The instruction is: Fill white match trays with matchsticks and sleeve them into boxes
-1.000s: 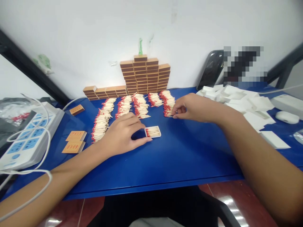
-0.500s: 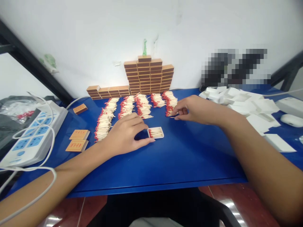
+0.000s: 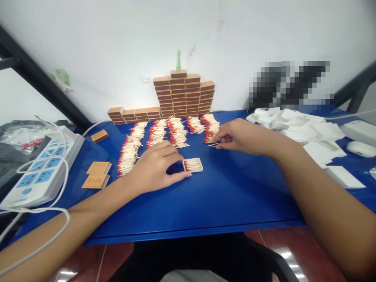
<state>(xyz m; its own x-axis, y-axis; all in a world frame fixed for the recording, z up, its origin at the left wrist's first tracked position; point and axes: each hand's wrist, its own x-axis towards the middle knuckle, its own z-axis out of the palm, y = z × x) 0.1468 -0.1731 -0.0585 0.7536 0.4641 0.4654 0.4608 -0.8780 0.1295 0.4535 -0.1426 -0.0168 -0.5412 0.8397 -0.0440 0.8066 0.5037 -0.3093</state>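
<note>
My left hand point(image 3: 157, 164) steadies a small white matchbox tray point(image 3: 201, 166) between thumb and fingers. Red-tipped matches point(image 3: 192, 165) lie in that tray, their heads toward my hand. To the right and farther back, my right hand point(image 3: 239, 135) pinches a match point(image 3: 212, 145) at the near end of the rightmost match row point(image 3: 210, 126). Its curled fingers hide part of that row. More match rows run alongside: a short one point(image 3: 195, 125), a thicker one point(image 3: 177, 132), another point(image 3: 157, 131), and a long one point(image 3: 131, 149) beside my left forearm.
Matchboxes point(image 3: 185, 94) are stacked against the wall, with a lower stack point(image 3: 135, 114) to their left. Loose matchboxes point(image 3: 99, 167) lie at left near a white power strip point(image 3: 44, 168) and cables. White empty trays point(image 3: 305, 127) are heaped at right beside a white mouse point(image 3: 360, 149).
The match at my right fingertips now shows farther out from the row's near end. My left hand and the tray have stayed in place.
</note>
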